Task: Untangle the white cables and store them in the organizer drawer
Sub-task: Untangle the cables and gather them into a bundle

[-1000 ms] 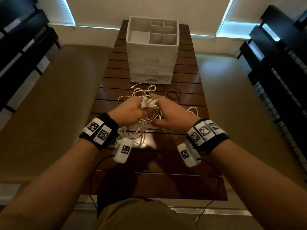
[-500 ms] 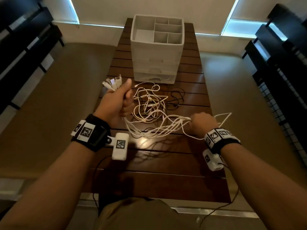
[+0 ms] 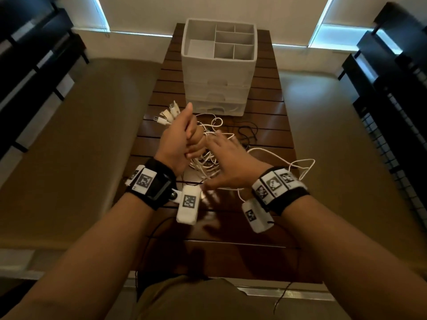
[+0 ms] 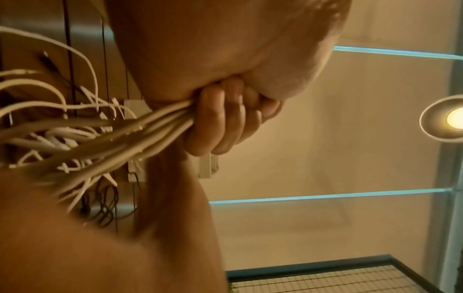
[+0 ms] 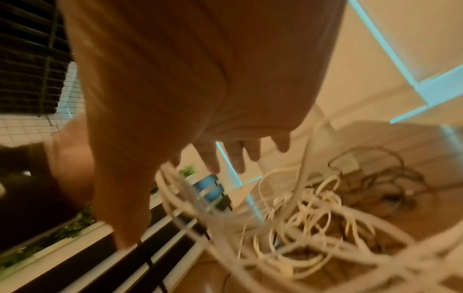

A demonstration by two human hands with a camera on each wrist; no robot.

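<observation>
— Two hands working: is your right hand (image 3: 231, 167) gripping anything?

— No, its fingers (image 5: 213, 158) are spreading open above the white cables (image 3: 208, 162) on the counter (image 3: 265, 125).

— Your left hand (image 3: 178, 139) is clenching the plug ends; pulling risks tightening knots. The organizer (image 3: 218, 65) is waiting beyond.
</observation>
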